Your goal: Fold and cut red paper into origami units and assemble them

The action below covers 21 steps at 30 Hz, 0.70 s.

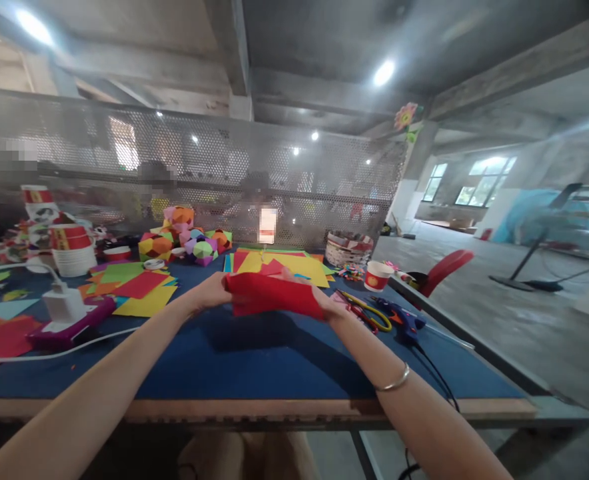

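glaring lamps [384, 73], soft shadows, stretched edges

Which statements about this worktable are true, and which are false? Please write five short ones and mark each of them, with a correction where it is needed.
1. The left hand and the right hand both hold the red sheet. True.
2. The right wrist is bare. False: a silver bangle circles it.
3. A white charger sits on the purple power strip. True.
4. The red sheet lies flat on a white cloth. False: it is held up over the blue tabletop.
5. A woven basket stands to the left of the red and white paper cup, as the camera sees it. True.
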Motion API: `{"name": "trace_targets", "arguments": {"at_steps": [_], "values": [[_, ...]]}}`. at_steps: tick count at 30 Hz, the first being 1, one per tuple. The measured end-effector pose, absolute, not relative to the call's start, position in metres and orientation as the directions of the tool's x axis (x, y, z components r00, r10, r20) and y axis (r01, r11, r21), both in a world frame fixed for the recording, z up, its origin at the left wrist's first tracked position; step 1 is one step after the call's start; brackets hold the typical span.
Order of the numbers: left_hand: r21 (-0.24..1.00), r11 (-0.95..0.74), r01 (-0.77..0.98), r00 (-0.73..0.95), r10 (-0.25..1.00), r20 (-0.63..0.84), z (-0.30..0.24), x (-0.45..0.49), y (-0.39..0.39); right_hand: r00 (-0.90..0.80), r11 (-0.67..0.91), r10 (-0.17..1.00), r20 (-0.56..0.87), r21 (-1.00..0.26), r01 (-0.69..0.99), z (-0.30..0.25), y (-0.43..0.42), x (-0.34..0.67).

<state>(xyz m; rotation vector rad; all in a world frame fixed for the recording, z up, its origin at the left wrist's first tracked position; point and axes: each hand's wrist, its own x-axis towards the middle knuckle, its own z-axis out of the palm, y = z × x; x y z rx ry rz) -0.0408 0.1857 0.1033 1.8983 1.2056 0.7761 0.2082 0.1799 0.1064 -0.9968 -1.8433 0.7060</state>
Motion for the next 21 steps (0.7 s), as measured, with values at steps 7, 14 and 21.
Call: {"name": "trace_targets", "arguments": {"at_steps": [7, 14, 21], "values": [[0.954, -0.167, 0.25, 0.25, 0.963, 0.103, 0.106, -0.048, 0.187, -0.434, 0.236, 0.883, 0.18, -0.969, 0.079, 0.099, 0.192, 0.231], [0.974, -0.097, 0.207, 0.183, 0.981, 0.059, 0.104, -0.053, 0.194, -0.431, 0.185, 0.894, 0.121, -0.976, 0.11, 0.09, 0.194, 0.237], [0.983, -0.075, 0.169, 0.156, 0.987, 0.048, 0.099, -0.054, 0.2, -0.441, 0.24, 0.892, 0.102, -0.933, 0.269, 0.078, 0.21, 0.243]]}}
